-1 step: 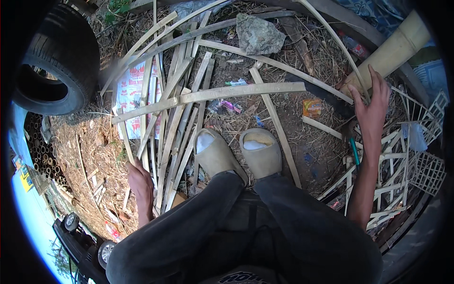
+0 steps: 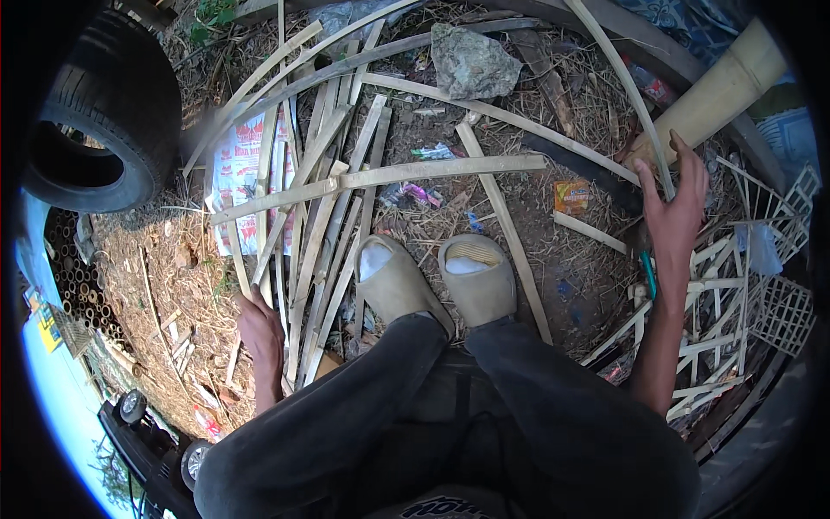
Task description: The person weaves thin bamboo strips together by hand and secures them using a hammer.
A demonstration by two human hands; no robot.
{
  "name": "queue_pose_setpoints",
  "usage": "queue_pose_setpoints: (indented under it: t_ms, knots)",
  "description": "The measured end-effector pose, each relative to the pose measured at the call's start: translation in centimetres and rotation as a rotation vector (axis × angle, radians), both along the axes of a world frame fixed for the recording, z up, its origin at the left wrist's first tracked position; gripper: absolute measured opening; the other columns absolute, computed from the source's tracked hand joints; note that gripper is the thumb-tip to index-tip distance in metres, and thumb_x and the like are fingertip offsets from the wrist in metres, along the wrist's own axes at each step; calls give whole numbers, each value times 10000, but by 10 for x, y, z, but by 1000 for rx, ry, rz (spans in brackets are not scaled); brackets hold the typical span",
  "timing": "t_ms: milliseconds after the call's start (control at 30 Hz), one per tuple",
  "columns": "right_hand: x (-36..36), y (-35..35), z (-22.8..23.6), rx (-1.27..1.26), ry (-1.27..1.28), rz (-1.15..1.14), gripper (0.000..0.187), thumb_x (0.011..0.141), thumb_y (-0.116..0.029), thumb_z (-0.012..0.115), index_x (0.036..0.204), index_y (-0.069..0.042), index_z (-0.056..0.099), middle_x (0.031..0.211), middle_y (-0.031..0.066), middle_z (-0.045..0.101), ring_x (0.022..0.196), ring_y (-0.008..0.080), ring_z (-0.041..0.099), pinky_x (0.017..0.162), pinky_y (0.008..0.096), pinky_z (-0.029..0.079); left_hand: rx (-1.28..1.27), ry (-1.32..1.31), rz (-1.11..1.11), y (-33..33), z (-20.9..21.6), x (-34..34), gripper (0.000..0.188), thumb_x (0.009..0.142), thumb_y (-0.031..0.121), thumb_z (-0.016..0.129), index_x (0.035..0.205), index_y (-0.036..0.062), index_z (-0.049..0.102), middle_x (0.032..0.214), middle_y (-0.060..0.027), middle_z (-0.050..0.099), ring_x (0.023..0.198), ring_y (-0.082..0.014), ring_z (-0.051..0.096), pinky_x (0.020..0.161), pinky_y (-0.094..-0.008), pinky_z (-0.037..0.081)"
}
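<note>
My left hand is closed around the lower end of a narrow pale bamboo strip. That strip rises toward a longer strip lying crosswise over the pile. At the right, my right hand has a long curved bamboo strip between its thumb and fingers, its end in the crook of the hand. The grip looks loose, with the thumb and forefinger stretched out. A thick bamboo pole lies just beyond that hand. Several split strips are heaped in front of my left foot.
A tyre stands at the far left. A grey rock rests at the back. Slatted bamboo frames and a plastic lattice crowd the right side. A printed sheet lies under the strips. My slides are on littered soil.
The curved strip at my right hand has swung a little to the right, and that hand has dropped slightly nearer. The crosswise strip and my left hand have shifted slightly.
</note>
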State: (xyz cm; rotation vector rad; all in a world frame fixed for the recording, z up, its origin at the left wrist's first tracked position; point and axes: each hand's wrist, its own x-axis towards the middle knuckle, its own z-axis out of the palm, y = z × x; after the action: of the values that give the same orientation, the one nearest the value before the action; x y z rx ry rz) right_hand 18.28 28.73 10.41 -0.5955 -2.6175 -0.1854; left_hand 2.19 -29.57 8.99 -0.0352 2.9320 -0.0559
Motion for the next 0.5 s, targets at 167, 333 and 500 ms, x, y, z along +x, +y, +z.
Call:
queue_pose_setpoints:
  t_ms: [167, 333, 500]
  knots:
    - [-18, -106, -63, -1241, -63, -136, 360, 894, -179, 841, 1194, -18, 725, 1014, 126, 734, 803, 185, 699, 716, 321, 564, -54, -78, -32, 0, -42, 3, 463, 1140, 389, 401, 984, -40, 473, 674, -361, 597, 636, -567, 600, 555, -610, 413]
    - [-51, -154, -98, -1271, -79, -106, 362, 881, -178, 836, 1149, 21, 696, 1025, 148, 711, 821, 295, 721, 745, 405, 583, -130, -170, 47, -2, -41, -2, 494, 1132, 439, 386, 1023, -38, 451, 772, -370, 654, 736, -583, 641, 640, -622, 486]
    - [-45, -149, -94, -1044, -312, -96, 259, 910, -157, 763, 1060, 39, 683, 1021, 233, 707, 891, 436, 710, 800, 501, 564, -338, -163, -32, 35, -9, -11, 915, 1043, 535, 548, 1580, -101, 167, 1351, -429, 534, 1242, -517, 598, 1037, -597, 486]
